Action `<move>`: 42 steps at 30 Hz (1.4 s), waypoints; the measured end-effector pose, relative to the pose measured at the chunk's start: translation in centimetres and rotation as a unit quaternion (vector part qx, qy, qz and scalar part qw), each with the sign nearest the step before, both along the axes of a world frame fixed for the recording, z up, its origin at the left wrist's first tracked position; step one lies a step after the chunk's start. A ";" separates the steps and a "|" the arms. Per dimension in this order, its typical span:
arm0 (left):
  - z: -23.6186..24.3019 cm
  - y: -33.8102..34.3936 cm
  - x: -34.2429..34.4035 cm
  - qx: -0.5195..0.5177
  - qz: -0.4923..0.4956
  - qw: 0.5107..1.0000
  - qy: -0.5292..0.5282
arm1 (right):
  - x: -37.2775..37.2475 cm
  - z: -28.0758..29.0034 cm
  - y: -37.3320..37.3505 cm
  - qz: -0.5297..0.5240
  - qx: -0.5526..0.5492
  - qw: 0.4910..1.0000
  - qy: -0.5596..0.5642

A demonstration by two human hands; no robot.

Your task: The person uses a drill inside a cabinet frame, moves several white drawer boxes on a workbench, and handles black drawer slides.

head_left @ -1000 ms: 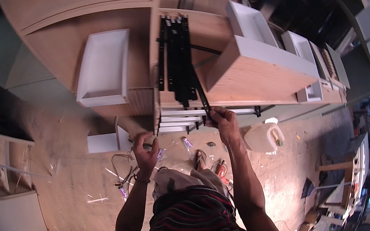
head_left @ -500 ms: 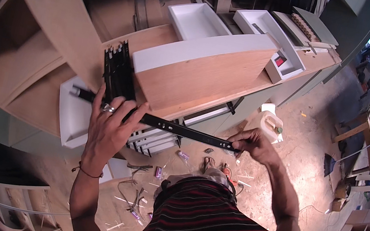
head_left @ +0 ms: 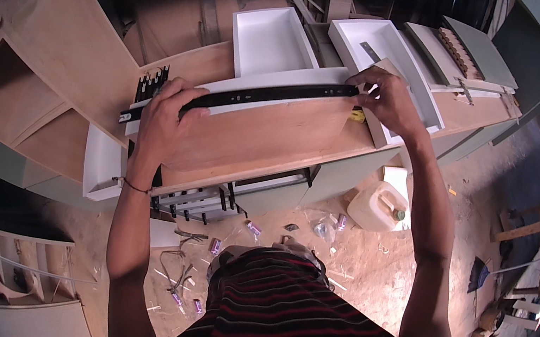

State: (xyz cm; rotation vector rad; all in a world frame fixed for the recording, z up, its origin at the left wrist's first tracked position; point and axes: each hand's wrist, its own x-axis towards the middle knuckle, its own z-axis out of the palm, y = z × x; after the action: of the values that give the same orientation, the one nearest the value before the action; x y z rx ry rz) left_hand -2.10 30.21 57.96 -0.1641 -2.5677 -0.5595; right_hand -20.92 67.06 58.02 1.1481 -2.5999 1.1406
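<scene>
A long black drawer slide (head_left: 268, 94) stretches between my two hands, lying along the white side (head_left: 293, 74) of a drawer stood on edge. My left hand (head_left: 166, 112) is closed round the slide near its left end, which sticks out past the fingers. At the other end, my right hand (head_left: 388, 97) pinches the slide's tip between thumb and fingers. The drawer's bare wooden face (head_left: 255, 130) is turned toward me. More black slides (head_left: 150, 83) lie bundled behind my left hand, partly hidden by it.
White drawers (head_left: 273, 40) sit at the back of the wooden cabinet (head_left: 466, 108). A small yellow object (head_left: 358, 115) is beside the drawer. On the floor are a pale jerrycan (head_left: 378, 206), purple packets (head_left: 253, 228) and scraps. Open wooden shelving (head_left: 31, 100) stands at left.
Both hands have carried the slide up and away from me, from in front of the cabinet onto the drawer's white side. The right hand rose most, and my view has shifted.
</scene>
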 end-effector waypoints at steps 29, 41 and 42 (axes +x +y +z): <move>-0.1 -7.4 6.3 0.019 0.138 0.988 -0.060 | -3.5 -6.4 1.4 0.057 -0.240 0.958 -0.146; 0.1 -7.3 6.6 0.057 0.201 0.971 -0.114 | -3.5 -6.6 1.3 0.072 -0.269 0.941 -0.193; 0.2 -7.3 6.7 0.050 0.206 0.970 -0.117 | -3.3 -6.7 1.2 0.074 -0.281 0.937 -0.193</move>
State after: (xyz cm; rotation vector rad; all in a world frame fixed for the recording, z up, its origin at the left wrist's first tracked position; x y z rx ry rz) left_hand 4.57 22.92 58.14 0.4882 -2.6792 -0.5708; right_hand -24.26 68.27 51.29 1.0723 -2.1746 2.1493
